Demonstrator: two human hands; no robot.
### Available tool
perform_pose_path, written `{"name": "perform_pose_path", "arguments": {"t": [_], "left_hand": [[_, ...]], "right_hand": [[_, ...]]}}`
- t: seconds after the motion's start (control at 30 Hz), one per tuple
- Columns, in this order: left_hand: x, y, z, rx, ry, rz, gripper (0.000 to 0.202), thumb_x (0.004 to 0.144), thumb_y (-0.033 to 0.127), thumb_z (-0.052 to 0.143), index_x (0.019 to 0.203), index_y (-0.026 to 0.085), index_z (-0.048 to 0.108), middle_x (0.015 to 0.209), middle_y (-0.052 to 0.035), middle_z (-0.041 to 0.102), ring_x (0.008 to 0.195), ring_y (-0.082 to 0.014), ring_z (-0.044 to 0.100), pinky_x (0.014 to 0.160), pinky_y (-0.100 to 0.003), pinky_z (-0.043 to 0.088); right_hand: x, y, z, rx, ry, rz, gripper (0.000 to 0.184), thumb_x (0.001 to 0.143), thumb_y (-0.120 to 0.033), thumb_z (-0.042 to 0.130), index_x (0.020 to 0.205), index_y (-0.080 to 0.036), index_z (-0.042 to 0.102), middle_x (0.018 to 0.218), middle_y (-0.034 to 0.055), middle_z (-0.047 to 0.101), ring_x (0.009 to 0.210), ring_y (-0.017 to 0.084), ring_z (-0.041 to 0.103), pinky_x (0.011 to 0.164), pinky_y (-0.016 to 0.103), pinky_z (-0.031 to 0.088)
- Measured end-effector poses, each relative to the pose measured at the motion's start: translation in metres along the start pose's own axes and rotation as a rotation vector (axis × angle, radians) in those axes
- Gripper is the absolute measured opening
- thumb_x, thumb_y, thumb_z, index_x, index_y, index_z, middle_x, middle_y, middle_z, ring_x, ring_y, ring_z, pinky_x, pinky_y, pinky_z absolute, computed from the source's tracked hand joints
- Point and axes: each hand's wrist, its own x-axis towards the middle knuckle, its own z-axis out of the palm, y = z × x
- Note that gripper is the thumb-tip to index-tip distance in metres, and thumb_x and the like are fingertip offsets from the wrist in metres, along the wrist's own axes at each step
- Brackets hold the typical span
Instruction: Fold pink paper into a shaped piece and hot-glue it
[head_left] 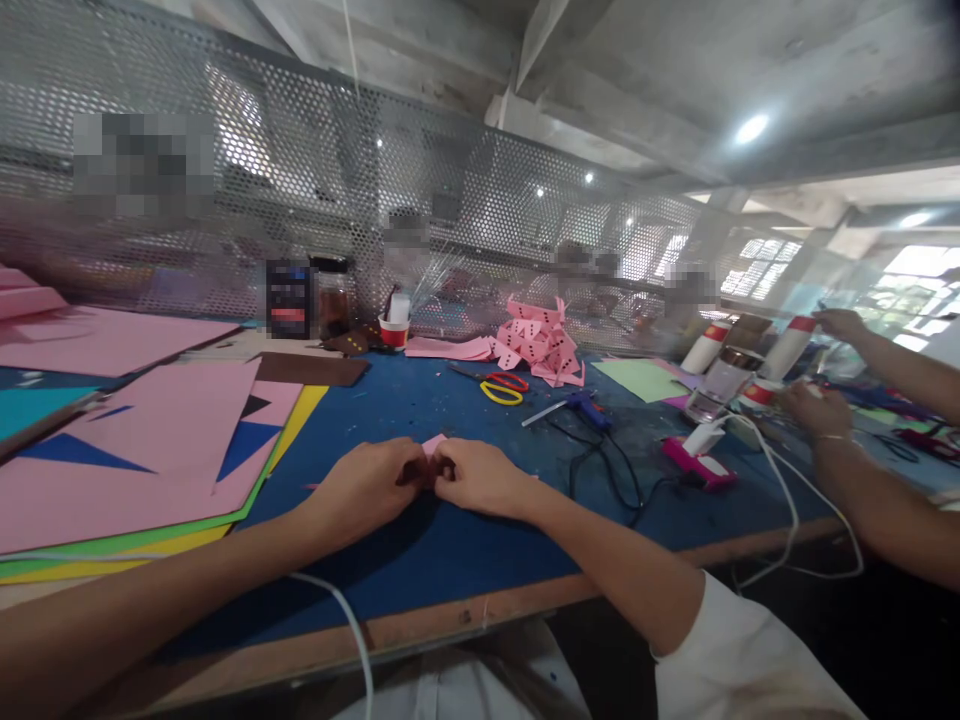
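My left hand (369,487) and my right hand (480,478) meet fingertip to fingertip over the blue table top (420,400). Both are closed in a pinch on a small pink paper piece (433,443) with a dark brown part between the fingers. The piece is mostly hidden by my fingers. Both forearms rest low over the table's near wooden edge (420,630).
Large pink, yellow and green sheets (142,450) lie left. Scissors (501,387), a pile of pink folded pieces (538,345), a glue gun (585,405) with black cables and a pink tool (697,460) lie beyond. Another person's hands (814,410) work at right among white bottles (706,347).
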Motion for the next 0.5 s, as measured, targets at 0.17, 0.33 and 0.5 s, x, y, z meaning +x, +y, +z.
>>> {"name": "perform_pose_path", "arguments": {"t": [0.17,0.33,0.5], "left_hand": [[0.0011,0.0001,-0.0004,0.009,-0.032,-0.019,0.014,0.085,0.018,0.054,0.087,0.021,0.067,0.083,-0.0033,0.073,0.074,-0.0209,0.069,0.061,-0.027,0.039],[0.0019,-0.0016,0.0,0.008,-0.038,-0.017,0.012,0.083,0.018,0.056,0.085,0.022,0.067,0.082,-0.0021,0.072,0.072,-0.019,0.068,0.06,-0.026,0.037],[0.0025,-0.0007,-0.0014,-0.009,-0.053,-0.013,0.013,0.083,0.018,0.057,0.087,0.022,0.069,0.084,-0.0012,0.071,0.073,-0.0179,0.067,0.062,-0.026,0.037]], "right_hand": [[-0.001,-0.0016,-0.0016,0.01,-0.001,-0.008,0.009,0.079,-0.026,0.061,0.086,-0.021,0.06,0.082,-0.0021,0.064,0.069,0.013,0.053,0.059,0.024,0.03],[-0.0023,-0.0031,-0.003,-0.006,-0.005,-0.009,0.009,0.08,-0.027,0.062,0.086,-0.021,0.06,0.082,-0.0016,0.064,0.07,0.013,0.053,0.06,0.024,0.031],[-0.0031,-0.0037,-0.0051,-0.006,-0.03,-0.012,0.011,0.08,-0.024,0.061,0.09,-0.02,0.062,0.085,-0.0011,0.064,0.072,0.013,0.054,0.061,0.023,0.032]]}}
